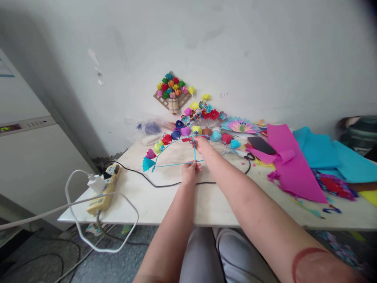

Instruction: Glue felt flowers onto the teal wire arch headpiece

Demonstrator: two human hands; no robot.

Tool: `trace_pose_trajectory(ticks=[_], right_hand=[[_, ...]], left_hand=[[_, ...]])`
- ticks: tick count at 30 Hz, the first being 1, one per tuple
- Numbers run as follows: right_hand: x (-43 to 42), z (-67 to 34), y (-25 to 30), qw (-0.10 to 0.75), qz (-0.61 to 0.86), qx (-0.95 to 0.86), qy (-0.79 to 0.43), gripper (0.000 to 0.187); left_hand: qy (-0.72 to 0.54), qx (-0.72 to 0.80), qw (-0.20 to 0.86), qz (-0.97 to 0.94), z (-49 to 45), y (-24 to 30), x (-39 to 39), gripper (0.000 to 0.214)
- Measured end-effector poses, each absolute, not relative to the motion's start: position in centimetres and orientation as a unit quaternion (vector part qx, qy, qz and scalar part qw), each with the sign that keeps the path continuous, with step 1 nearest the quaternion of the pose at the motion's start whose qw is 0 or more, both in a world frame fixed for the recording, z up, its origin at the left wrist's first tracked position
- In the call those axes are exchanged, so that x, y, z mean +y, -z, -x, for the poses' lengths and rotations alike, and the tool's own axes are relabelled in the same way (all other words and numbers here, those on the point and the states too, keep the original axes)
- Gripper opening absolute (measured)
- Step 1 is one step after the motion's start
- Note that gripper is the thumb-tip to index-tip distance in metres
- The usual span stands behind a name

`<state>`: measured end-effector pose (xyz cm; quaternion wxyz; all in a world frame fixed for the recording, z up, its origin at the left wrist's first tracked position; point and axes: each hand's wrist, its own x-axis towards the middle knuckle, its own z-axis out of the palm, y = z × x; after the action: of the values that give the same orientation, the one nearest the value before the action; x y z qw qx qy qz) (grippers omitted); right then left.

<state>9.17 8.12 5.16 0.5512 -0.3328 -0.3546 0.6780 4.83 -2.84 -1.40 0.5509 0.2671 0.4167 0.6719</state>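
A bow-shaped frame (173, 165) wrapped in light blue lies over the table, its curved side lined with crepe-paper flowers (176, 135) in several colours. A thin light blue stick (194, 153) crosses it from front to back. My left hand (191, 170) is closed on the stick's near end, where it meets the straight side of the frame. Farther up, close to the curved side, my right hand (200, 144) pinches the same stick. A blue paper tassel (147, 164) hangs at the frame's left end. The fingertips of both hands are partly hidden.
A power strip (104, 192) with a white plug sits at the table's left, and a black cable (159, 186) crosses toward the right. On the right lie magenta paper (291, 165), blue paper (318, 149) and a phone (261, 145). A flower basket decoration (173, 90) is against the wall.
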Motion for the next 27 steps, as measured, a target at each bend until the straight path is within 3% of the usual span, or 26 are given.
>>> trace_pose_trajectory(ticks=[7,27], right_hand=[[7.7,-8.9,-5.0,0.560,0.336,-0.348,-0.672,0.011],[8.3,-8.5,-6.3,0.608,0.271,-0.342,-0.664,0.015]], left_hand=[[-0.687,0.394,0.564,-0.234,-5.4,1.3,-3.4,0.003],[-0.694,0.393,0.551,-0.247,-5.9,1.7,-3.2,0.008]])
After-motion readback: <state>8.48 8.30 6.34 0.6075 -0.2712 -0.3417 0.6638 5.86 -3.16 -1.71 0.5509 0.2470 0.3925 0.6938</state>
